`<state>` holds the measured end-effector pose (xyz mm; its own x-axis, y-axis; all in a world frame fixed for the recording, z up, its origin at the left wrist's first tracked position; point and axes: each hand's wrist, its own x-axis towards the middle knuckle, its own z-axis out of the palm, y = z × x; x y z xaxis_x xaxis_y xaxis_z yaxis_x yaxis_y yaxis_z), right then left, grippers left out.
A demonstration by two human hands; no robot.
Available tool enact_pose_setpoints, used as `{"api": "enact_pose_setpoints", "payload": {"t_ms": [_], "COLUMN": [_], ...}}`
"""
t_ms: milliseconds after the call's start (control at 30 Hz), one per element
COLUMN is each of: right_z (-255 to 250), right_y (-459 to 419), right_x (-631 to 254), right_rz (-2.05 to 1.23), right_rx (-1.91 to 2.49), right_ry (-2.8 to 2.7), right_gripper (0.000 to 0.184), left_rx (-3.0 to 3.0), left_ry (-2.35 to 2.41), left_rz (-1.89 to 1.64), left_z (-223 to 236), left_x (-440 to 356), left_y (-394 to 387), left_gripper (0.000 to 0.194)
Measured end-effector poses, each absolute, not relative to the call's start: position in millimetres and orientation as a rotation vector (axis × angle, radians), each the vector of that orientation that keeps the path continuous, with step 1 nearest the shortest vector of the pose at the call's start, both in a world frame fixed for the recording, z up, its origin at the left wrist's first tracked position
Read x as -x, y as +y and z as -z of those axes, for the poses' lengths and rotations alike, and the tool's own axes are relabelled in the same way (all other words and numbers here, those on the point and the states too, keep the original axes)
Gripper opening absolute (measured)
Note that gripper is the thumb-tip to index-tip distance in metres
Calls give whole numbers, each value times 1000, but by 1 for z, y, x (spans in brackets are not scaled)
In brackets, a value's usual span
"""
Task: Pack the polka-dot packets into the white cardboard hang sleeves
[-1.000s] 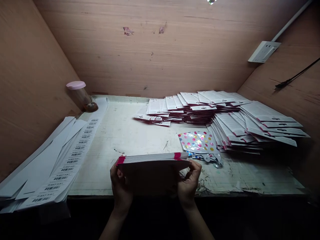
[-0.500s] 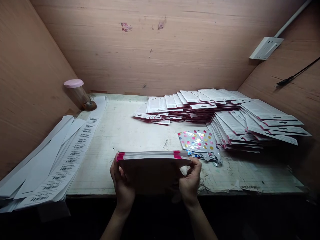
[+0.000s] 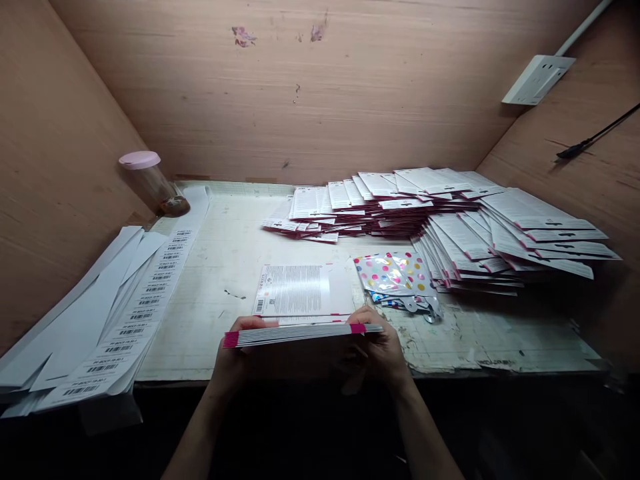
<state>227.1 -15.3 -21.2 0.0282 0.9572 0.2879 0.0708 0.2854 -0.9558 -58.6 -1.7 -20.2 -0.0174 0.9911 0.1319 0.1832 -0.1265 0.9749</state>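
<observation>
My left hand [image 3: 236,347] and my right hand [image 3: 383,343] hold a stack of white cardboard packs [image 3: 300,336] by its two ends, low at the table's front edge. Pink marks show on the stack's near edge at the left end and near the right. Fingers of both hands curl over its far side; the underside is in shadow. Just beyond the stack, a white printed pack [image 3: 295,290] with text and a barcode lies flat. Right of it rests a polka-dot plastic packet [image 3: 393,273] with shiny blue and silver pieces at its near edge.
Piles of white packs with pink edges [image 3: 380,193] spread across the back and right. Barcode label sheets [image 3: 135,320] lie at the left. A jar with a pink lid [image 3: 150,180] leans by the left wall. A socket [image 3: 537,80] and black cable [image 3: 575,150] are at the right.
The stack in both hands has moved slightly down and tilts, its left end lower. A printed pack now shows flat on the table beyond it. The view has shifted slightly.
</observation>
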Motion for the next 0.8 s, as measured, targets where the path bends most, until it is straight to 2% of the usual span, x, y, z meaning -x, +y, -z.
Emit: {"api": "enact_pose_setpoints", "payload": {"t_ms": [200,467,667,800], "right_z": [-5,-19,-10,-11], "right_y": [-22,-69,-91,-96], "right_x": [-238,-234,-235,-232], "right_rz": [-1468,-1814,-1935,-1800], "right_rx": [1103,1031,917,1047], "right_ry": [-1147,-568,-395,-661], "right_gripper": [26,39,29,55], "left_rx": [-1142,-912,-888,-874], "left_ry": [1352,1322,1340,1345], "left_rz": [-1214,-1009,-904,-915], "left_z": [-1,-11,-14,-14], "left_x": [52,33,31,34], "left_y": [-19,-58,-69,-77], "left_gripper": [54,58,58,57]}}
